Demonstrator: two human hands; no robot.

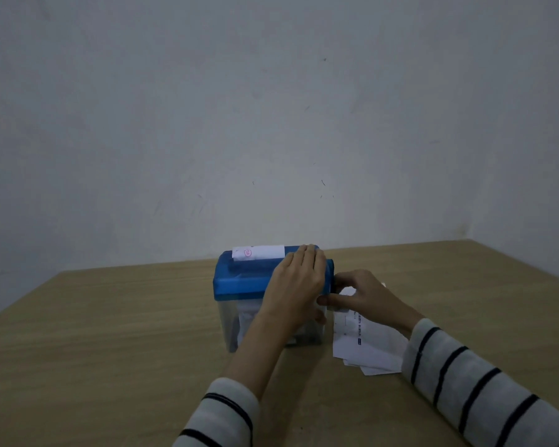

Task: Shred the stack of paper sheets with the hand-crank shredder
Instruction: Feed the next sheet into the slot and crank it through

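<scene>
1. Across the wooden table (110,333), a matte, flat, hard surface is carrying everything; a plain wall is standing behind it.
2. Near the table's middle, the hand-crank shredder (239,282) is sitting upright: a smooth blue plastic lid over a clear, thin-walled bin (229,321). It is probably light and liable to slide, so pressing down on the lid is the sensible hold.
3. Just right of the shredder, the stack of paper sheets (365,346) is lying loosely fanned, thin, limp and easily creased; lifting by an edge should suit it.
4. One sheet (259,252) is standing in the top slot, its printed end showing.
5. The left hand (299,279) is lying flat on the lid, fingers extended, bracing rather than gripping.
6. The right hand (359,295) is curling closed at the shredder's right end, apparently around the crank, which is hidden.
</scene>
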